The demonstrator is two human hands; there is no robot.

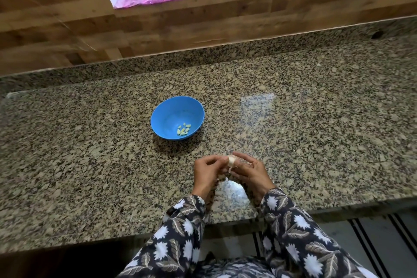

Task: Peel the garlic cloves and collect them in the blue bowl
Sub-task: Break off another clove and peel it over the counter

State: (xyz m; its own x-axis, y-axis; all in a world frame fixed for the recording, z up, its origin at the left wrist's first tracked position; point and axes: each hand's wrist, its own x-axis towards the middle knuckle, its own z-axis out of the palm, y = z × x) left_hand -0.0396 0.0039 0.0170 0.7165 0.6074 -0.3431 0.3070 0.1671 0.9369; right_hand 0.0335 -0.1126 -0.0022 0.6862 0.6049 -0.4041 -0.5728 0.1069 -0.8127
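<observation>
Garlic [231, 161] with papery skin hanging from it was pinched between our two hands, nearer to us than the blue bowl [162, 117] and a little to its right. Our left hand [206, 172] curled its fingers [213, 160] onto one side; our right hand [251, 170] gripped the other. Several peeled cloves [184, 130] lay inside the blue bowl, which stood on the granite counter [90, 153].
</observation>
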